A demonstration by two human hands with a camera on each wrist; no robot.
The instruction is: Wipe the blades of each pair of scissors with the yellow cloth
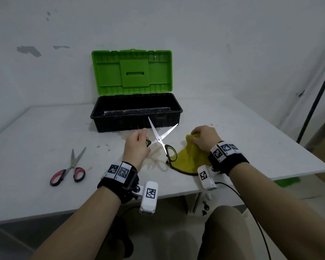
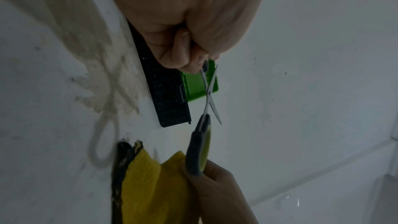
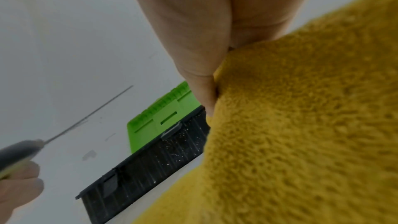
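A: Why does the left hand (image 1: 137,147) hold the green-handled scissors (image 1: 161,140) like this?

B: Its fingers are curled around one handle loop and the other loop hangs free, so the blades stand wide open, pointing far toward the toolbox (image 1: 136,114). I think this leaves each blade exposed for wiping.

A: And the yellow cloth (image 1: 190,158)?

B: The right hand (image 1: 204,137) pinches it at a raised fold; the rest lies on the white table (image 1: 36,132), just right of the scissors. The cloth does not touch the blades yet.

A: The other pair?

B: The red-handled scissors (image 1: 68,170) lie on the near left of the table, slightly open, waiting, I judge.

A: Any writing?

B: No brand that I can read. Only black-and-white square markers on the wristbands (image 1: 120,170).
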